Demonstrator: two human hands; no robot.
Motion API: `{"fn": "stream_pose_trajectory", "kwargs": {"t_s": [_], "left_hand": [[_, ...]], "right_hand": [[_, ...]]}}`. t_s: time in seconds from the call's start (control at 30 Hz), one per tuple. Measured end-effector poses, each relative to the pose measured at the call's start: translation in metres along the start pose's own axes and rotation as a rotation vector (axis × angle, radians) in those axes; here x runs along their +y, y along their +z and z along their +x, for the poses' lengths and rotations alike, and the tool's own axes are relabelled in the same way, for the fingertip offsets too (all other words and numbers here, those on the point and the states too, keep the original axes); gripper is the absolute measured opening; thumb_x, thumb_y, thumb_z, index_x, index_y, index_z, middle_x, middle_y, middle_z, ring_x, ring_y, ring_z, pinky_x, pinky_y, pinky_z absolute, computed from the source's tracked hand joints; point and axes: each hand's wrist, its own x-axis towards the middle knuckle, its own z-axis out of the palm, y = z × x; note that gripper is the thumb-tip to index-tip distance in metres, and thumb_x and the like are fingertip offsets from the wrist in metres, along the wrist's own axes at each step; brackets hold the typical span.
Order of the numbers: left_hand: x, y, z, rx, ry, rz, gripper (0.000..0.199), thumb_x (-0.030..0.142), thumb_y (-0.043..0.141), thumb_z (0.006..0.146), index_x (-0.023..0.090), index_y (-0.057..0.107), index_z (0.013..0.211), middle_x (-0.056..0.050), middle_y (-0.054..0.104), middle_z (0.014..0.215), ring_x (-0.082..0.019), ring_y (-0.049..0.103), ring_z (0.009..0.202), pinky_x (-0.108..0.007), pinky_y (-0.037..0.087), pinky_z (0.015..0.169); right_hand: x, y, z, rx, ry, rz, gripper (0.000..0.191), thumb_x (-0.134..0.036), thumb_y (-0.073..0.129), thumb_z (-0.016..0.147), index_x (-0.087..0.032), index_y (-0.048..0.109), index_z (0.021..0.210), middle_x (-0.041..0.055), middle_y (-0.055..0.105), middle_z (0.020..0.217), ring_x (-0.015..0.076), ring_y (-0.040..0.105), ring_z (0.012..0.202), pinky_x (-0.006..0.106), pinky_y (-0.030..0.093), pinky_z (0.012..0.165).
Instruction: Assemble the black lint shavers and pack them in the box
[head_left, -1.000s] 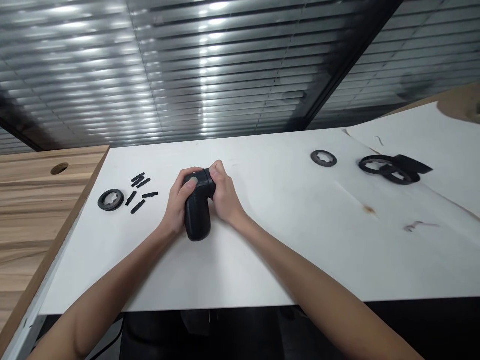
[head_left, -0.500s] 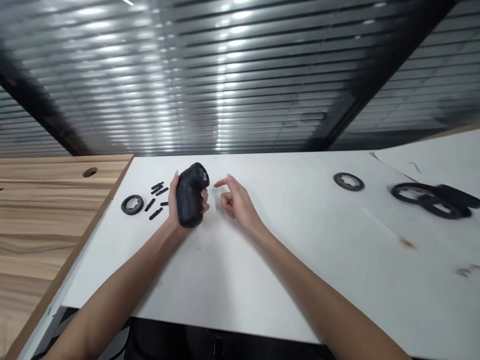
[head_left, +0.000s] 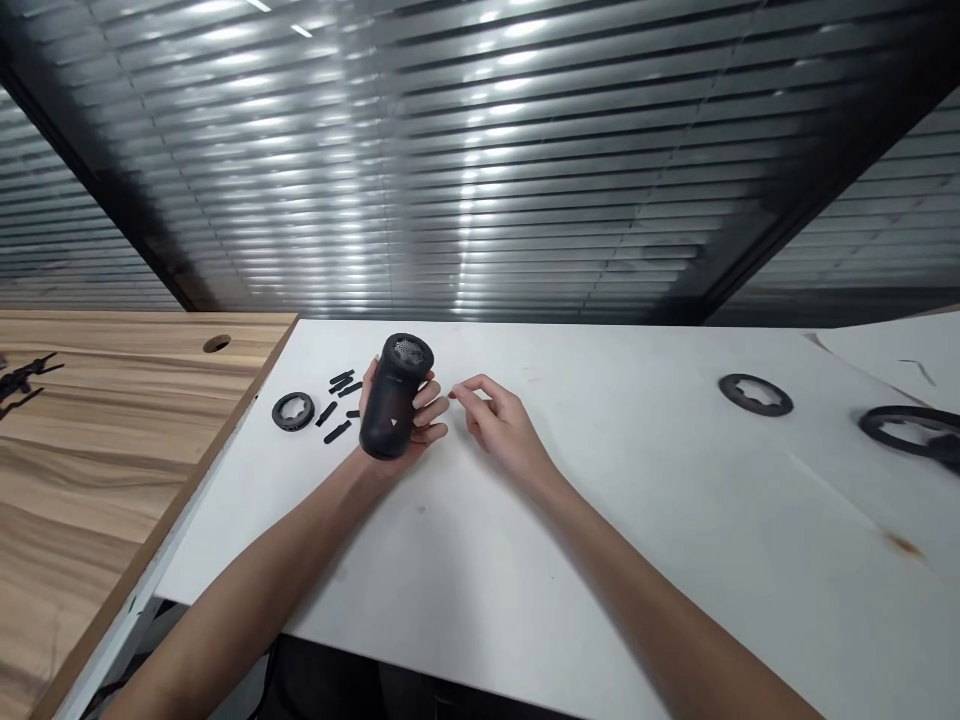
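A black lint shaver (head_left: 388, 410), with a round metal mesh at its upper end, is held up over the white table in my left hand (head_left: 429, 415). The mesh faces up and towards me, and a small pale triangle mark shows on the body. My fingers wrap round its right side. Just to the right is my right hand (head_left: 506, 430), its thumb and index finger pinched together close to my left fingertips. Whether anything small lies in that pinch cannot be made out. Left of the shaver lie several small black strips (head_left: 337, 432) and a black ring (head_left: 293, 411).
Another black ring (head_left: 756, 394) lies on the white table (head_left: 675, 540) to the right, with a further dark ring-shaped part (head_left: 911, 430) at the right edge. A wooden surface (head_left: 135, 440) adjoins on the left. Slatted blinds (head_left: 480, 160) stand behind the table.
The shaver has turned in my left hand, so its mesh end now faces me. My right index finger, stretched out before, has drawn in against the thumb. The view has shifted left.
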Motion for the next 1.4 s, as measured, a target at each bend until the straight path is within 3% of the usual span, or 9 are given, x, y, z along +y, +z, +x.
{"fn": "stream_pose_trajectory", "kwargs": {"t_s": [0.17,0.3,0.4,0.53,0.73,0.9,1.1,1.23,1.4], "left_hand": [[0.003,0.002,0.0,-0.048,-0.043,0.054,0.069,0.082,0.046,0.094,0.017,0.065,0.08,0.0,0.037,0.071,-0.009,0.024,0.051,-0.025,0.016,0.041],[-0.001,0.004,0.003,0.063,-0.031,0.16,0.08,0.095,0.046,0.086,0.018,0.056,0.068,0.0,0.041,0.064,-0.008,0.031,0.046,-0.025,0.027,0.039],[-0.007,0.001,0.005,0.167,0.089,0.246,0.081,0.099,0.052,0.079,0.018,0.065,0.078,-0.001,0.051,0.064,-0.013,0.049,0.05,-0.027,0.04,0.043],[-0.013,-0.004,0.007,0.134,0.28,0.421,0.074,0.088,0.07,0.079,0.02,0.069,0.11,-0.007,0.071,0.087,-0.023,0.07,0.074,-0.031,0.051,0.054],[-0.012,-0.002,0.006,0.112,0.35,0.418,0.065,0.072,0.085,0.076,0.02,0.061,0.108,-0.005,0.072,0.095,-0.023,0.073,0.083,-0.037,0.058,0.073],[-0.013,-0.002,0.007,0.18,0.325,0.387,0.069,0.069,0.092,0.068,0.019,0.057,0.1,-0.006,0.072,0.094,-0.021,0.073,0.084,-0.037,0.06,0.079],[-0.014,-0.006,0.006,0.388,0.362,0.462,0.086,0.067,0.098,0.057,0.022,0.052,0.115,-0.002,0.069,0.097,-0.018,0.07,0.082,-0.03,0.059,0.071],[-0.015,0.0,0.0,0.472,0.46,0.642,0.093,0.054,0.097,0.067,0.027,0.049,0.142,-0.003,0.071,0.098,-0.021,0.073,0.087,-0.028,0.06,0.067],[-0.014,0.002,-0.002,0.532,0.461,0.69,0.078,0.052,0.094,0.071,0.024,0.059,0.134,-0.006,0.07,0.098,-0.02,0.072,0.075,-0.027,0.06,0.054]], "right_hand": [[-0.001,0.0,-0.001,-0.037,-0.006,0.046,0.045,-0.069,0.065,0.088,-0.024,0.059,0.087,-0.0071,0.041,0.052,0.0124,0.033,0.047,0.026,0.023,0.047],[-0.003,0.0,-0.004,-0.085,-0.013,0.125,0.047,-0.07,0.061,0.093,-0.023,0.061,0.091,-0.0064,0.047,0.049,0.0127,0.039,0.044,0.026,0.029,0.045],[-0.004,0.0,-0.006,-0.11,0.0,0.177,0.048,-0.07,0.057,0.096,-0.023,0.061,0.095,-0.005,0.053,0.049,0.0141,0.047,0.041,0.025,0.032,0.042],[-0.003,-0.003,-0.003,-0.003,-0.027,0.211,0.052,-0.075,0.053,0.096,-0.023,0.058,0.096,-0.0043,0.056,0.048,0.0166,0.053,0.037,0.025,0.035,0.037],[-0.002,-0.01,0.0,0.006,-0.048,0.222,0.064,-0.084,0.049,0.091,-0.022,0.059,0.104,-0.0017,0.061,0.057,0.0178,0.057,0.039,0.026,0.038,0.035],[0.001,-0.01,-0.006,0.092,-0.245,-0.062,0.063,-0.078,0.072,0.083,-0.026,0.058,0.116,-0.0005,0.067,0.079,0.0177,0.06,0.055,0.031,0.047,0.051],[0.005,-0.011,-0.007,0.207,-0.359,-0.471,0.064,-0.088,0.07,0.078,-0.025,0.056,0.083,0.001,0.061,0.069,0.02,0.055,0.061,0.032,0.04,0.059],[0.008,-0.009,-0.006,0.179,-0.29,-0.647,0.07,-0.094,0.063,0.076,-0.025,0.049,0.076,0.0016,0.061,0.063,0.0208,0.055,0.059,0.031,0.035,0.057],[0.008,-0.006,-0.004,0.086,-0.234,-0.658,0.064,-0.088,0.062,0.083,-0.025,0.048,0.077,0.0004,0.063,0.065,0.0212,0.06,0.061,0.03,0.04,0.059]]}}
